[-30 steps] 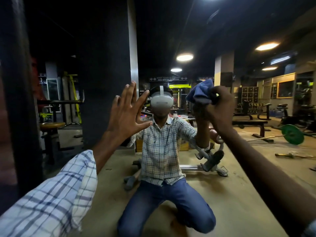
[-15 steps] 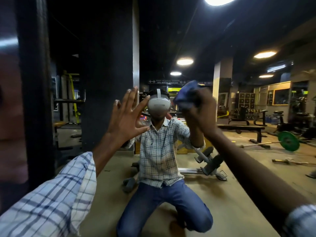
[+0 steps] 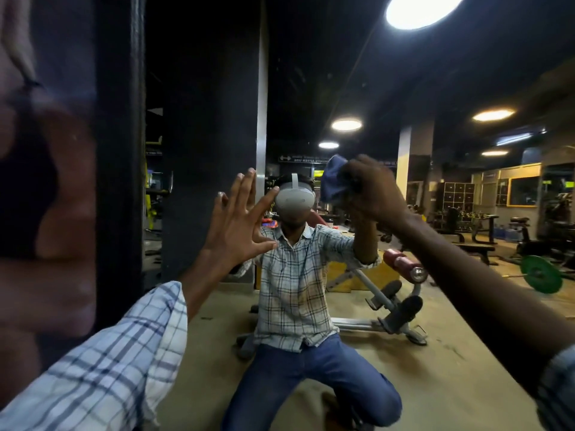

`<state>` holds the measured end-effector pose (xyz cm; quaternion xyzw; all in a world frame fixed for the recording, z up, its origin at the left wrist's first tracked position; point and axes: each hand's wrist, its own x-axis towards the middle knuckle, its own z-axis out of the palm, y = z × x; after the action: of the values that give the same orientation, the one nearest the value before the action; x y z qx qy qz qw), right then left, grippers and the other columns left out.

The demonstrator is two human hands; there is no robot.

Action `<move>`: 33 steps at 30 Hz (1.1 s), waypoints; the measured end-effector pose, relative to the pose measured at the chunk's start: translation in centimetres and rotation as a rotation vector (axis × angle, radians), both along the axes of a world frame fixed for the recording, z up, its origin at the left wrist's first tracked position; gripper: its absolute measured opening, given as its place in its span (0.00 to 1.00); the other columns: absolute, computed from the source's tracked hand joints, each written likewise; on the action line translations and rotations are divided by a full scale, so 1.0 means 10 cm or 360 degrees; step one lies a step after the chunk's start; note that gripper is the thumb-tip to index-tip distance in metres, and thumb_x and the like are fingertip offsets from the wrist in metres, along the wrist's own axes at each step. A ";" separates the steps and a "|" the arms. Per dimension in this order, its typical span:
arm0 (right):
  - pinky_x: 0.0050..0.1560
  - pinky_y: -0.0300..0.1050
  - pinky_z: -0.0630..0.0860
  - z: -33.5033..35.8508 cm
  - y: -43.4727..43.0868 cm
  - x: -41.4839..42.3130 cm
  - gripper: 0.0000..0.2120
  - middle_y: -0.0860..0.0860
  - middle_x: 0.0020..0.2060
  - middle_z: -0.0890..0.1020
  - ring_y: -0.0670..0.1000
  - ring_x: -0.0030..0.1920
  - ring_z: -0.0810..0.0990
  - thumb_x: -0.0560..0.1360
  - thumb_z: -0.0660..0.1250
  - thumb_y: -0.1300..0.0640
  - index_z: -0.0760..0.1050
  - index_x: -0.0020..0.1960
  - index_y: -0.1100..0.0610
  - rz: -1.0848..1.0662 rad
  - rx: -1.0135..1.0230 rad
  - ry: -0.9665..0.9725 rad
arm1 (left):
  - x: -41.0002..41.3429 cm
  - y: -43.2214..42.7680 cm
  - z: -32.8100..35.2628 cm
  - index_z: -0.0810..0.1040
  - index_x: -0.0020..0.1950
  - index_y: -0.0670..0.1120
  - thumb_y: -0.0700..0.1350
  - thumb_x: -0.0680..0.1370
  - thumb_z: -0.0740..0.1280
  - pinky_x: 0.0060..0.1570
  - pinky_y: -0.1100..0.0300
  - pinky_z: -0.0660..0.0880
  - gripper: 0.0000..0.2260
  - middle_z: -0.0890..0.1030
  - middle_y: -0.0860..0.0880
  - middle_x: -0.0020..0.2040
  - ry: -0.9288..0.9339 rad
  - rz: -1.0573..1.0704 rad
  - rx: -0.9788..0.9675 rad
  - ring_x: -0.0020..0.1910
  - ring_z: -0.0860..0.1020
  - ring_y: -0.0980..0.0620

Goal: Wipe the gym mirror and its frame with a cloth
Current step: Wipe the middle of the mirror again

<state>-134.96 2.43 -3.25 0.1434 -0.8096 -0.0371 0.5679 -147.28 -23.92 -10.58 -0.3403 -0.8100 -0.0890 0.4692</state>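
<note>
Head view, facing the gym mirror (image 3: 311, 73), whose glass fills the centre and right of the frame. The mirror's dark frame (image 3: 119, 150) runs as an upright band at the left of the picture.

Left hand (image 3: 238, 225): centre of the frame, raised with the palm toward the glass, fingers straight and spread, grasping nothing. Whether the palm touches the glass cannot be told. A checked sleeve (image 3: 109, 368) covers the forearm at lower left.

Right hand (image 3: 373, 194): right of centre and slightly higher, fingers curled tight round a bunched blue cloth (image 3: 333, 181). The cloth projects from the left side of the fist and lies against the glass, just right of the reflected headset (image 3: 294, 202).

Reflection in the glass: a kneeling person (image 3: 292, 290) in a checked shirt and blue jeans, at lower centre, between the two arms. Behind this figure stand an exercise bench (image 3: 389, 293) with red roller pads and, at the right edge, a green weight plate (image 3: 540, 274) on a bar. Round ceiling lights (image 3: 420, 7) show at upper right.
</note>
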 end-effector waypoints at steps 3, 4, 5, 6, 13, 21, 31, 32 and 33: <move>0.48 0.47 0.78 0.27 0.00 -0.04 0.07 0.49 0.48 0.78 0.47 0.47 0.76 0.75 0.72 0.59 0.78 0.53 0.55 0.0149 -0.0644 0.0510 | -0.08 -0.15 0.05 0.45 0.85 0.60 0.74 0.68 0.69 0.76 0.31 0.56 0.53 0.35 0.45 0.84 -0.0016 0.0029 0.0013 0.84 0.40 0.42; 0.49 0.48 0.78 0.29 -0.06 -0.11 0.07 0.49 0.48 0.79 0.46 0.47 0.76 0.75 0.71 0.57 0.78 0.52 0.55 0.0176 -0.0856 0.0636 | -0.11 -0.18 0.05 0.45 0.85 0.60 0.75 0.68 0.69 0.76 0.30 0.56 0.53 0.35 0.45 0.84 -0.0004 0.0032 0.0012 0.84 0.40 0.42; 0.50 0.46 0.78 0.26 -0.18 -0.20 0.07 0.50 0.48 0.79 0.46 0.47 0.76 0.75 0.71 0.56 0.78 0.53 0.55 0.0179 -0.0915 0.0693 | -0.13 -0.21 0.05 0.45 0.85 0.60 0.74 0.68 0.69 0.76 0.30 0.57 0.53 0.35 0.45 0.84 -0.0005 0.0031 0.0010 0.84 0.40 0.43; 0.49 0.43 0.77 0.18 -0.33 -0.31 0.08 0.50 0.48 0.78 0.45 0.46 0.75 0.75 0.71 0.56 0.78 0.53 0.55 0.0201 -0.0820 0.0664 | -0.16 -0.24 0.03 0.44 0.85 0.60 0.74 0.68 0.69 0.76 0.31 0.56 0.53 0.35 0.46 0.84 -0.0015 0.0030 0.0008 0.84 0.40 0.43; 0.45 0.42 0.75 -0.18 -0.64 -0.50 0.12 0.50 0.47 0.78 0.44 0.44 0.74 0.74 0.74 0.62 0.78 0.55 0.55 0.0230 -0.0254 0.0209 | -0.38 -0.47 -0.07 0.46 0.85 0.58 0.74 0.67 0.70 0.77 0.33 0.56 0.55 0.38 0.45 0.85 0.0047 -0.0067 0.0067 0.84 0.42 0.43; 0.48 0.38 0.75 -0.33 -1.09 -0.76 0.14 0.51 0.51 0.78 0.45 0.49 0.75 0.74 0.74 0.65 0.78 0.58 0.56 0.0108 -0.0185 0.0078 | -0.47 -0.45 -0.09 0.48 0.85 0.56 0.72 0.67 0.72 0.78 0.34 0.56 0.55 0.40 0.43 0.85 0.0088 -0.0073 0.0082 0.84 0.44 0.41; 0.51 0.40 0.78 -0.85 -1.12 -0.57 0.15 0.52 0.54 0.78 0.47 0.51 0.77 0.75 0.71 0.54 0.77 0.59 0.57 0.0074 -0.0425 0.0053 | -0.61 -0.85 -0.10 0.52 0.85 0.56 0.70 0.68 0.75 0.77 0.36 0.59 0.53 0.43 0.43 0.85 0.0112 -0.0095 0.0053 0.84 0.47 0.41; 0.52 0.42 0.80 -0.97 -1.13 -0.55 0.18 0.52 0.56 0.78 0.48 0.52 0.78 0.73 0.72 0.54 0.77 0.61 0.57 0.0038 -0.0328 -0.0115 | -0.62 -0.88 -0.10 0.52 0.85 0.56 0.70 0.68 0.74 0.77 0.36 0.58 0.53 0.42 0.43 0.85 0.0113 -0.0084 0.0043 0.84 0.47 0.41; 0.51 0.44 0.81 -1.06 -1.10 -0.52 0.20 0.52 0.57 0.78 0.48 0.52 0.78 0.72 0.72 0.54 0.77 0.62 0.57 0.0003 -0.0281 -0.0212 | -0.61 -0.90 -0.10 0.52 0.85 0.56 0.70 0.68 0.74 0.77 0.36 0.58 0.53 0.42 0.43 0.85 0.0111 -0.0079 0.0028 0.84 0.46 0.41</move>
<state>-140.17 -8.54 -13.84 0.0957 -0.8456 0.0446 0.5233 -153.43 -32.90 -11.56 -0.3591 -0.7836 -0.0960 0.4978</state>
